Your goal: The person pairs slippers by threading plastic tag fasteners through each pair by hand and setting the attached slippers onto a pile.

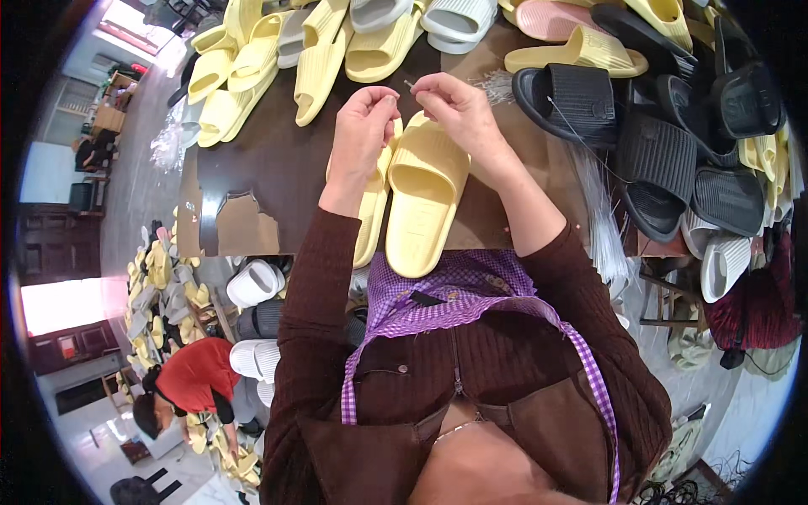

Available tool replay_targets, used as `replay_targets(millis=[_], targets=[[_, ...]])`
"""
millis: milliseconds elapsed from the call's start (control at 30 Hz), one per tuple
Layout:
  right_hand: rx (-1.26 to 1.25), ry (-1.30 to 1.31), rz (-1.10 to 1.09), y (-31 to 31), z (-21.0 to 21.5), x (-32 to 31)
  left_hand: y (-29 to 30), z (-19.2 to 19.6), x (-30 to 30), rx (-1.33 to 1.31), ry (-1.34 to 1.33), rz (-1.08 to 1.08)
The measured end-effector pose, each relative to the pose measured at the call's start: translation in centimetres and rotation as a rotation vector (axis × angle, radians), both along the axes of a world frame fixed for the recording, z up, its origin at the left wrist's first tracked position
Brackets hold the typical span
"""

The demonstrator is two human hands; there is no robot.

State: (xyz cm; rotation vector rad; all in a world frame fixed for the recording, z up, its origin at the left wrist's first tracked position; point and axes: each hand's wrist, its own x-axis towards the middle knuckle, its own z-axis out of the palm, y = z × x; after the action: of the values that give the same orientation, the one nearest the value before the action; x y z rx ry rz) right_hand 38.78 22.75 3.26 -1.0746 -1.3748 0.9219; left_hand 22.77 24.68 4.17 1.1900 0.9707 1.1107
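A pair of yellow slide slippers lies in front of me at the table's near edge: the right slipper sticks out past the edge, and the left slipper is partly covered by my arm. Above their toe ends, my left hand is closed in a pinch, with whatever it holds too small to make out. Facing it, a short gap away, my right hand also pinches; a tiny greyish tip shows at its fingertips. Its lower fingers are close to the right slipper's strap.
Yellow and grey slippers line the far side of the brown table. Black slippers pile up at right, beside a bundle of clear plastic strands. At lower left, a person in red bends over slippers on the floor.
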Motion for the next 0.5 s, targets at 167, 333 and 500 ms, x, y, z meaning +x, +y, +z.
replay_targets(millis=[167, 333, 500], targets=[[0.145, -0.226, -0.091, -0.52, 0.59, -0.09, 0.18, -0.46, -0.27, 0.013, -0.05, -0.024], [0.294, -0.376, -0.147, -0.4, 0.22, -0.03, 0.03, -0.26, 0.18, -0.009, -0.081, 0.005], [0.338, -0.474, -0.197, -0.33, -0.11, -0.33, 0.05, -0.59, 0.22, -0.009, -0.118, 0.025]])
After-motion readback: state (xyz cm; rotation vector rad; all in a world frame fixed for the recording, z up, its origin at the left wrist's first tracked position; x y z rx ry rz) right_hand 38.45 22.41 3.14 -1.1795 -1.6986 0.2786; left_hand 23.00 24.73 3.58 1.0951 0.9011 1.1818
